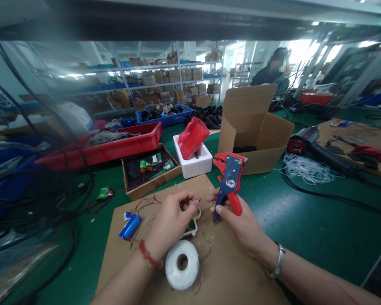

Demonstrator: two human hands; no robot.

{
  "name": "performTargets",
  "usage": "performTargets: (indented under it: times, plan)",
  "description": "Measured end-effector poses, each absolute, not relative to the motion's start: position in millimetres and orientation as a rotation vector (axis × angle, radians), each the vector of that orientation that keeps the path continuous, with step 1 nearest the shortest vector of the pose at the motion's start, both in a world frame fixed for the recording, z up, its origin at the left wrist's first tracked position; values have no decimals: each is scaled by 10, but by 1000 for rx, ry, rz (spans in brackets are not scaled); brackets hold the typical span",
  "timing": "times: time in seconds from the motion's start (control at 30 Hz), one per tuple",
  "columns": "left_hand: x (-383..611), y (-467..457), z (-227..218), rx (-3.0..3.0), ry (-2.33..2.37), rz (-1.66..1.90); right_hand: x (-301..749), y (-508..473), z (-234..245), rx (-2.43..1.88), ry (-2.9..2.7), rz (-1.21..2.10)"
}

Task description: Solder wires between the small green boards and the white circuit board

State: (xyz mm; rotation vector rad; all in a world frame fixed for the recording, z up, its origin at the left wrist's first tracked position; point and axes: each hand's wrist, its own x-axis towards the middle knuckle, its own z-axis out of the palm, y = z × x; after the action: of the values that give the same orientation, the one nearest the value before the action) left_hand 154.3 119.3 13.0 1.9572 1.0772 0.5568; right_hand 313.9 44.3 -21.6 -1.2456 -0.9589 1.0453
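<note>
My right hand grips a red and blue wire stripper, held upright with its jaws pointing up. My left hand pinches a thin dark wire between thumb and forefinger, close to the stripper's handles. Under the left hand lies a small white part with a green board, partly hidden. A blue cylindrical battery cell with thin wires lies to the left on a brown cardboard sheet. A white spool sits between my forearms.
An open cardboard box, a white foam block with a red bag, a shallow box of circuit boards and a red tray stand behind on the green table. A black tool and white cord lie right. Another person sits far back.
</note>
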Motion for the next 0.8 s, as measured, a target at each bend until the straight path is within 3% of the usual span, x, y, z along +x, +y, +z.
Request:
performTargets:
  times: [0.8]
  plan:
    - [1545, 1164, 72, 1928, 1053, 597, 3119, 429, -220, -1281, -1188, 958]
